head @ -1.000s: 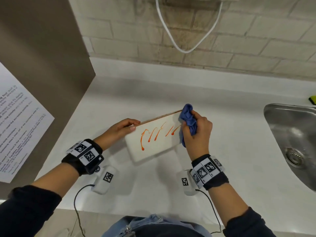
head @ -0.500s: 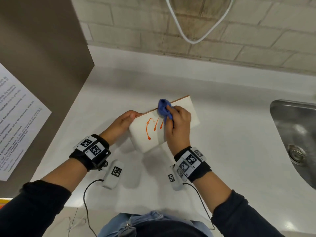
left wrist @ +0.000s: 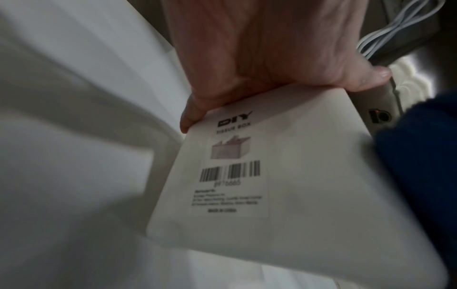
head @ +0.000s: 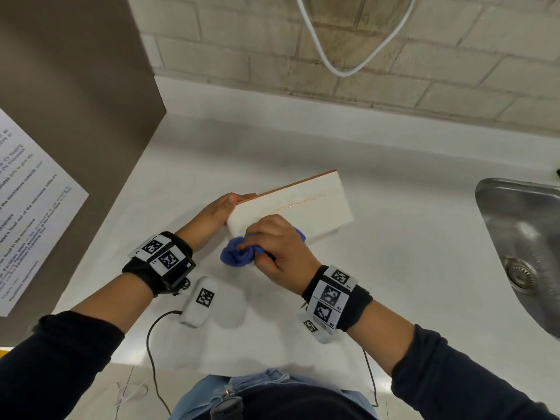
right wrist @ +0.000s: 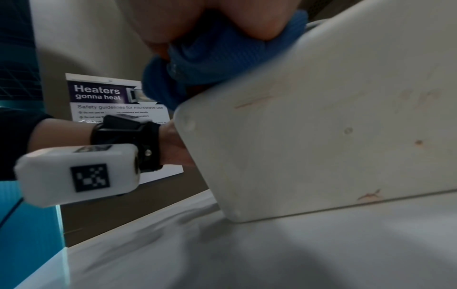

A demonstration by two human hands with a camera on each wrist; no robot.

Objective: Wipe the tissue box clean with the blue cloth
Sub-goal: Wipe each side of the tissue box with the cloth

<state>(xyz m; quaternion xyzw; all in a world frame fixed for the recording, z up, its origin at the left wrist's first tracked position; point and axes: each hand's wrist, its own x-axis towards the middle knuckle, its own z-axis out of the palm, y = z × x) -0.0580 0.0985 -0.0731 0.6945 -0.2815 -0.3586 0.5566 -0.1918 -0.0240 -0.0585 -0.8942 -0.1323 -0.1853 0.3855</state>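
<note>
A white tissue box [head: 306, 204] lies tilted on the white counter, with only a faint orange streak left on its top face. My left hand [head: 218, 213] grips its left end; in the left wrist view the thumb and fingers of that hand [left wrist: 272, 58] clamp the end that carries a barcode label [left wrist: 230, 172]. My right hand [head: 278, 247] holds the bunched blue cloth [head: 239, 256] at the box's near-left corner. The right wrist view shows the cloth [right wrist: 222, 56] pressed on the box's [right wrist: 333, 136] upper edge, with pale smears on the side.
A steel sink [head: 527, 250] sits at the right. A brown cabinet side with a printed notice [head: 27, 204] stands at the left. A white cable [head: 348, 50] hangs on the brick wall behind. White sensor pods [head: 200, 301] with cords hang under both wrists.
My right hand has dragged the cloth from the box's right end across to its near-left corner. The bold orange squiggles are gone, leaving a faint streak. The left hand kept its grip.
</note>
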